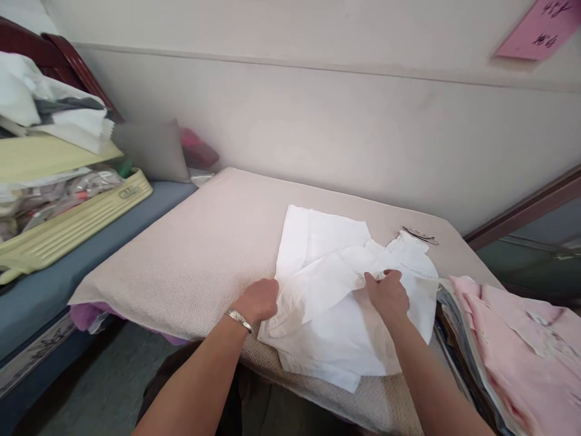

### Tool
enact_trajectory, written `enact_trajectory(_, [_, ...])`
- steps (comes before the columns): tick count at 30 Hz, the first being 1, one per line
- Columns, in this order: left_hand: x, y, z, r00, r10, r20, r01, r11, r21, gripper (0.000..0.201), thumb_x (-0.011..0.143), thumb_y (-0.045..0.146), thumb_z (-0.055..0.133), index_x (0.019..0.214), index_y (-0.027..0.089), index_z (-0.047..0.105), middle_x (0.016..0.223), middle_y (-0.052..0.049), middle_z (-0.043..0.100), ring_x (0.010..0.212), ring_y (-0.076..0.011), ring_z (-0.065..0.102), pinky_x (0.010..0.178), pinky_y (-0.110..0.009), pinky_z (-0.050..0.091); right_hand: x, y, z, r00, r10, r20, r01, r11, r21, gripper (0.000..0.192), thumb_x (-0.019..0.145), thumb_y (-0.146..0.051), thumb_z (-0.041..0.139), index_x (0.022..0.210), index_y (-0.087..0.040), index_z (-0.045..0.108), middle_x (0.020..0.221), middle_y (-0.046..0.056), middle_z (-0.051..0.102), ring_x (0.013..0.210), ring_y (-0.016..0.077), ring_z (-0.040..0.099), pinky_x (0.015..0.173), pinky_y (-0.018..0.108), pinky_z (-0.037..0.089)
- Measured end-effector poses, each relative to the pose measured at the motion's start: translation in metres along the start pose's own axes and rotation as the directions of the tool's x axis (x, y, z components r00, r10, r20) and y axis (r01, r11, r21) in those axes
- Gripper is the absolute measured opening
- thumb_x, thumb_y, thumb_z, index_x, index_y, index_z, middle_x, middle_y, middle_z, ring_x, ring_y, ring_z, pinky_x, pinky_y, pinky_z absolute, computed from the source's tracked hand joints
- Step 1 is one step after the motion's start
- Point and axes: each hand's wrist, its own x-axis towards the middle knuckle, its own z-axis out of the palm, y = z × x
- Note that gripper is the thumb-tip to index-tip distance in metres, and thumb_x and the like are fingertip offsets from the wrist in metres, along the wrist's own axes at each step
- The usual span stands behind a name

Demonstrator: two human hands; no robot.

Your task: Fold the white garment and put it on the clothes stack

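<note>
The fingers [273, 297] of my left hand [258, 300] are pinching the left edge of a white garment [336, 333]; those of my right hand [389, 294] are gripping a fold toward its right side. The garment is lying on the beige-covered worktop [200, 254], just beside a pile of clothes [521, 345].

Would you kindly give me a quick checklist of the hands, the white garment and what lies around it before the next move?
1. Right hand gripping the white garment: ok, thumb and fingers pinch the fabric.
2. Left hand gripping: cannot tell; it is at the garment's left edge, fingertips hidden.
3. Garment supported: ok, it lies on the beige cover.
4. Garment smooth: not ok, creased and layered unevenly near the left hand.
5. Garment apart from the pink clothing at right: cannot tell; their edges meet or nearly meet.
</note>
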Motion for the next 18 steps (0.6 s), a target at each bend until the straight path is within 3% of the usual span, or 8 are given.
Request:
enact_trajectory(2, [-0.003, 0.006, 0.005, 0.999, 0.017, 0.039, -0.019, 0.999, 0.049, 0.031, 0.077, 0.011, 0.056, 0.108, 0.012, 0.064, 0.112, -0.022, 0.07, 0.102, -0.0329, 0.068, 0.081, -0.041, 0.053, -0.012, -0.018, 0.01, 0.956, -0.289, -0.06, 0.259, 0.919, -0.298, 0.05, 0.092, -0.042, 0.053, 0.132, -0.012, 0.049, 0.126, 0.024, 0.061, 0.123, 0.0381, 0.057, 0.099, 0.056, 0.047])
enact_trajectory(4, [-0.006, 0.012, 0.007, 0.998, 0.024, 0.06, -0.03, 0.996, 0.088, 0.034, 0.076, 0.01, 0.057, 0.109, 0.011, 0.064, 0.114, -0.022, 0.07, 0.104, -0.0335, 0.068, 0.083, -0.042, 0.054, -0.023, -0.041, 0.035, 0.855, -0.512, 0.08, 0.488, 0.743, -0.458, 0.046, 0.099, -0.043, 0.039, 0.13, -0.014, 0.054, 0.128, 0.022, 0.062, 0.126, 0.0349, 0.054, 0.102, 0.05, 0.045])
enact_trajectory(6, [-0.009, 0.015, 0.007, 0.996, 0.03, 0.079, -0.04, 0.992, 0.122, 0.035, 0.075, 0.008, 0.056, 0.109, 0.011, 0.064, 0.114, -0.021, 0.07, 0.106, -0.0332, 0.068, 0.085, -0.041, 0.055, -0.03, -0.064, 0.073, 0.739, -0.605, 0.297, 0.67, 0.612, -0.421, 0.051, 0.101, -0.045, 0.032, 0.136, -0.014, 0.052, 0.137, 0.019, 0.059, 0.133, 0.0301, 0.049, 0.108, 0.043, 0.041])
enact_trajectory(9, [-0.012, 0.015, 0.006, 0.992, 0.039, 0.118, -0.056, 0.988, 0.146, 0.037, 0.076, 0.005, 0.052, 0.11, 0.01, 0.065, 0.116, -0.021, 0.07, 0.108, -0.0328, 0.068, 0.089, -0.042, 0.056, -0.027, -0.091, 0.139, 0.556, -0.596, 0.579, 0.828, 0.46, -0.321, 0.062, 0.102, -0.048, 0.025, 0.15, -0.011, 0.039, 0.159, 0.016, 0.04, 0.149, 0.0258, 0.03, 0.119, 0.041, 0.026])
enact_trajectory(11, [-0.015, 0.015, 0.006, 0.988, 0.045, 0.145, -0.063, 0.99, 0.128, 0.038, 0.077, 0.003, 0.05, 0.111, 0.008, 0.066, 0.116, -0.021, 0.07, 0.109, -0.0335, 0.068, 0.092, -0.044, 0.056, -0.015, -0.104, 0.178, 0.537, -0.578, 0.614, 0.839, 0.441, -0.319, 0.069, 0.102, -0.052, 0.023, 0.156, -0.009, 0.029, 0.166, 0.014, 0.025, 0.153, 0.026, 0.018, 0.123, 0.045, 0.018])
enact_trajectory(13, [-0.015, 0.016, 0.007, 0.985, 0.046, 0.167, -0.062, 0.994, 0.094, 0.038, 0.079, 0.003, 0.048, 0.112, 0.007, 0.066, 0.116, -0.022, 0.069, 0.11, -0.0344, 0.067, 0.095, -0.047, 0.056, 0.003, -0.117, 0.21, 0.582, -0.562, 0.587, 0.81, 0.462, -0.361, 0.074, 0.101, -0.055, 0.019, 0.159, -0.009, 0.02, 0.169, 0.013, 0.014, 0.155, 0.0259, 0.01, 0.124, 0.049, 0.011])
enact_trajectory(16, [-0.011, 0.019, 0.01, 0.979, 0.044, 0.199, -0.053, 0.998, 0.04, 0.037, 0.08, 0.005, 0.051, 0.113, 0.007, 0.067, 0.116, -0.023, 0.069, 0.108, -0.0366, 0.068, 0.094, -0.05, 0.057, 0.034, -0.136, 0.243, 0.64, -0.536, 0.551, 0.767, 0.487, -0.417, 0.079, 0.1, -0.06, 0.014, 0.16, -0.008, 0.014, 0.169, 0.012, 0.007, 0.156, 0.025, 0.005, 0.124, 0.051, 0.005])
enact_trajectory(18, [-0.005, 0.021, 0.01, 0.968, 0.04, 0.247, -0.046, 0.999, 0.019, 0.038, 0.076, 0.006, 0.058, 0.113, 0.007, 0.068, 0.116, -0.024, 0.069, 0.107, -0.0382, 0.069, 0.093, -0.052, 0.058, 0.055, -0.149, 0.258, 0.643, -0.536, 0.547, 0.765, 0.481, -0.429, 0.082, 0.099, -0.062, 0.012, 0.16, -0.007, 0.012, 0.169, 0.013, 0.006, 0.156, 0.0252, 0.004, 0.124, 0.052, 0.003])
